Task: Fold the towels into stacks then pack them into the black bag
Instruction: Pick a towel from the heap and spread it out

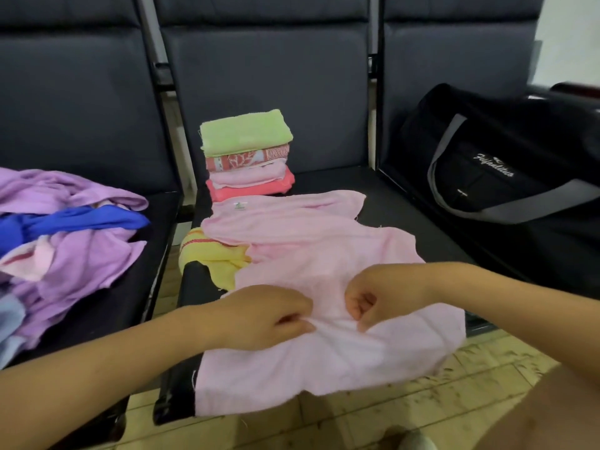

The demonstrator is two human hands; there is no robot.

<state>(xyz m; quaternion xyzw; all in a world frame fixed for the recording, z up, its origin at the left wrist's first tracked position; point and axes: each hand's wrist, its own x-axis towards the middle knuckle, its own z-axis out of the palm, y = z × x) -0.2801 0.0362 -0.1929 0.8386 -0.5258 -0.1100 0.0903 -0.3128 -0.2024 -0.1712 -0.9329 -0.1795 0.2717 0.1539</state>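
A pale pink towel (324, 254) lies spread and rumpled on the middle seat (406, 203) of a row of 3 dark padded chairs, its long axis running from the front edge, where it hangs over, back toward the backrest. A small white tag sits near its far end; its print is too small to read. The left hand (269, 315) and right hand (376, 300) each pinch a fold of the towel near its front, fingers curled. Behind it stands a stack of 4 folded towels (248, 154), green on top. A yellow towel (211, 254) peeks from under its left side. The black bag (506, 157) on the right seat bears white script, possibly "Jufanlitus".
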